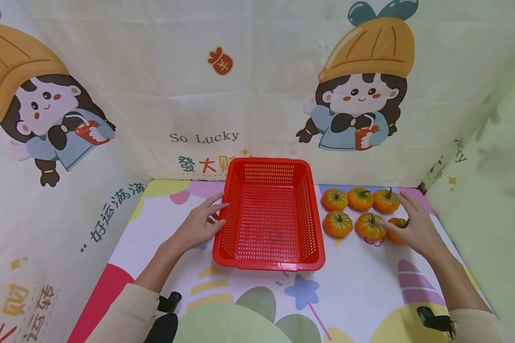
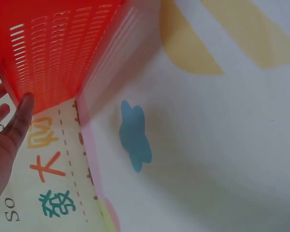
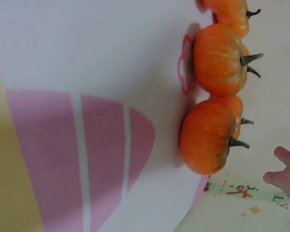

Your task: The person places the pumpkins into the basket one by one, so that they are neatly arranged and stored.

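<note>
A red plastic basket (image 1: 268,265) with perforated walls stands on the table, its inside bare. My left hand (image 1: 199,224) is at its left side, fingers extended against the rim; in the left wrist view the fingertips meet the outer wall of the basket (image 2: 53,48). To the right of the basket, several small orange pumpkins (image 1: 338,224) with dark stems sit in two rows. Over the right end of these rows hovers my right hand (image 1: 416,233), fingers spread and holding nothing. It partly hides the front right pumpkin (image 1: 397,235), which the right wrist view shows apart from the fingers.
A patterned cloth covers the table (image 1: 257,314). Close behind the basket rises a back wall (image 1: 266,119) hung with printed fabric, and a side wall (image 1: 489,190) bounds the right. Dark straps sit at both wrists.
</note>
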`<state>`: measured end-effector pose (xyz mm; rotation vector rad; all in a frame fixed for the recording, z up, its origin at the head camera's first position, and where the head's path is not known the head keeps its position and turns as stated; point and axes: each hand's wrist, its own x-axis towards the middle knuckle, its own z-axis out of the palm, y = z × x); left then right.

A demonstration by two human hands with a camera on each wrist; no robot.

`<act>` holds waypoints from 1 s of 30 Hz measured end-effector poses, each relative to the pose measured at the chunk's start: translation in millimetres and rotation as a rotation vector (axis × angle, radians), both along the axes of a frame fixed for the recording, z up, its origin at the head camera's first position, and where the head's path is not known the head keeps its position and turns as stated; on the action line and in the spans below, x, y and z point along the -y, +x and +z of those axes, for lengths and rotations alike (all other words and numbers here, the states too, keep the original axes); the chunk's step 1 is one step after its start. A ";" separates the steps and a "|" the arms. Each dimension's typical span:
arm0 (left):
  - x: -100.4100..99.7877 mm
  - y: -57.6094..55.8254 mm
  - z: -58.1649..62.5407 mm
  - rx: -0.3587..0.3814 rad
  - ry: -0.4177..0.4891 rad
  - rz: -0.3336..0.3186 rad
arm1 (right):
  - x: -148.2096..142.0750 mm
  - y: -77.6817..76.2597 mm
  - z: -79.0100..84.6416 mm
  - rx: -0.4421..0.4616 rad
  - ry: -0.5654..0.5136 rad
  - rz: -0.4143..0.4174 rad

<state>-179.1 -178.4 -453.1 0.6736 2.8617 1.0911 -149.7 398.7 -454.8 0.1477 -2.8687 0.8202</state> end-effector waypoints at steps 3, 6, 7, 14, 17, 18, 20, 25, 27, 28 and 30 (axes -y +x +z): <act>-0.6 1.0 -0.5 0.011 0.023 -0.002 | -8.7 1.0 -3.2 -0.006 -0.049 -0.008; -1.6 1.8 -1.9 0.036 0.043 0.008 | -15.6 2.7 -5.3 0.006 -0.091 -0.019; -1.9 2.0 -2.3 0.046 0.056 0.012 | -17.7 3.0 -6.2 0.012 -0.105 -0.022; -2.4 3.0 -3.2 0.073 0.114 0.042 | -30.5 6.7 -13.9 0.080 -0.145 -0.038; -2.3 3.4 -2.5 0.085 0.141 0.049 | -34.7 8.8 -16.8 0.099 -0.155 -0.041; -2.0 3.4 -2.5 0.091 0.149 0.052 | -35.7 9.4 -18.0 0.107 -0.161 -0.041; -1.5 3.0 -3.0 0.107 0.168 0.056 | -37.4 10.6 -20.6 0.124 -0.175 -0.037; 0.1 0.8 -5.0 0.123 0.198 0.057 | -42.0 11.4 -29.4 0.162 -0.189 -0.031; 0.7 0.1 -5.7 0.124 0.203 0.056 | -44.7 11.1 -34.0 0.180 -0.194 -0.030; 0.9 -0.1 -6.0 0.126 0.206 0.056 | -46.3 10.9 -36.4 0.193 -0.200 -0.027; 1.2 -0.3 -6.3 0.136 0.209 0.059 | -49.2 10.7 -41.3 0.223 -0.210 -0.024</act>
